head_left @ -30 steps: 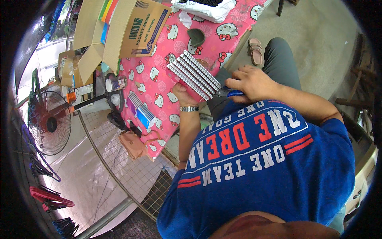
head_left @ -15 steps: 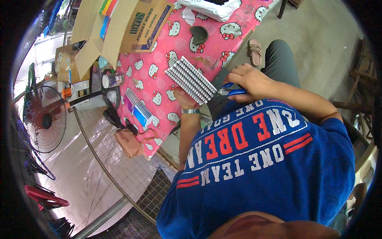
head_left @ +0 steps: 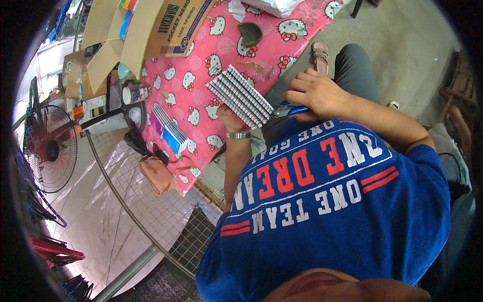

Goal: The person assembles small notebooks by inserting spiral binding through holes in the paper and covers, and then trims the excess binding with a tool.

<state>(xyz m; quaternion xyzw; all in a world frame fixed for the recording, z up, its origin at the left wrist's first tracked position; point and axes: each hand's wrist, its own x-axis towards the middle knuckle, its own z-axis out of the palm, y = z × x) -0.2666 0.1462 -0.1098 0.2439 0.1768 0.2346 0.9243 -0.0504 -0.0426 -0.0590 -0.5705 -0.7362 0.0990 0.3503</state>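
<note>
My left hand (head_left: 231,119) holds a stack of spiral-bound memo pads (head_left: 239,96) from below, its fingers partly hidden behind the stack. The pads' black-and-white coil edges face up in rows. My right hand (head_left: 316,94) is closed around blue-handled pliers (head_left: 297,110). Their metal jaws are at the right corner of the stack, against the end of a coil; whether they grip the wire is too small to tell. The handles are close together. Both hands are just off the edge of a table with a pink patterned cover (head_left: 198,80).
An open cardboard box (head_left: 168,32) stands at the table's far left. Blue-and-purple pads (head_left: 171,132), a pink bag (head_left: 157,174), a cup (head_left: 135,94) and a dark curved piece (head_left: 249,34) lie about. A fan (head_left: 50,150) stands left, beside a wire rack (head_left: 146,201).
The plier handles have come closer together as my right hand tightened. My left hand keeps the stack in nearly the same place. The whole view has shifted slightly.
</note>
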